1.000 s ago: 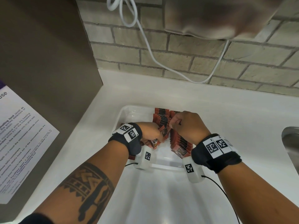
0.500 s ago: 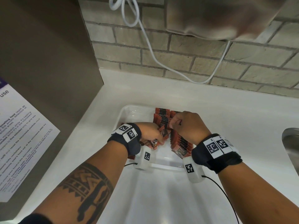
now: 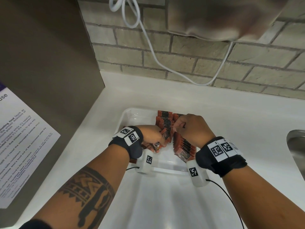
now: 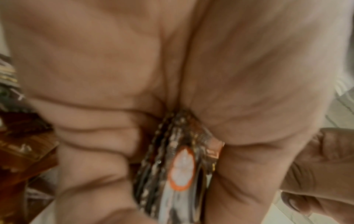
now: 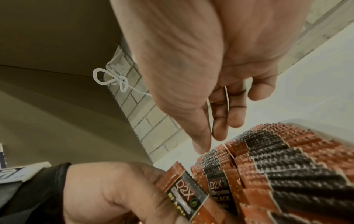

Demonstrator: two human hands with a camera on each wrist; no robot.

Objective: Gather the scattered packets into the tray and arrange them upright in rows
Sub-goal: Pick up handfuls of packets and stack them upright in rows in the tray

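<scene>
A clear plastic tray (image 3: 130, 113) sits on the white counter. Two rows of orange-and-black packets stand upright in it: a far row (image 3: 165, 118) and a near-right row (image 3: 183, 146), seen close up as packet tops (image 5: 277, 166). My left hand (image 3: 153, 136) is over the tray's left half and grips a small bundle of packets (image 3: 166, 136), squeezed between thumb and fingers (image 4: 180, 166). My right hand (image 3: 191, 128) hovers just above the rows. Its thumb and fingers (image 5: 210, 136) pinch a thin packet (image 5: 227, 98), seen edge-on. The tray floor under both hands is hidden.
A brown panel (image 3: 41, 63) with a printed notice (image 3: 21, 138) walls off the left side. A brick wall with a hanging white cable (image 3: 148, 47) is behind the tray. A steel sink (image 3: 297, 146) lies at the right edge. A packet corner (image 3: 132, 161) peeks out under my left wrist.
</scene>
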